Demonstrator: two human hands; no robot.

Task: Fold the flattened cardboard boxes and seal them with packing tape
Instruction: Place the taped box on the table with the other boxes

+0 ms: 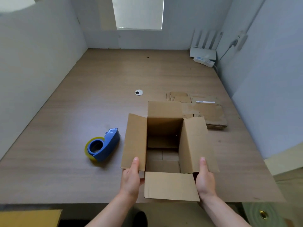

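Well to the left of our left hand (131, 177), the blue tape dispenser (102, 145) lies on the table (82, 95). Our left hand grips the left flap of the open box (135, 141), thumb on top. Our right hand (205, 179) grips its right flap likewise. Beyond that hand lie the flattened boxes (208, 113).

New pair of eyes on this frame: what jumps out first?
The open cardboard box near the front edge of the table, top flaps spread, with the left hand and right hand gripping its side flaps. To its left lies a blue tape dispenser with a yellowish roll. Behind it to the right sits a stack of flattened boxes.
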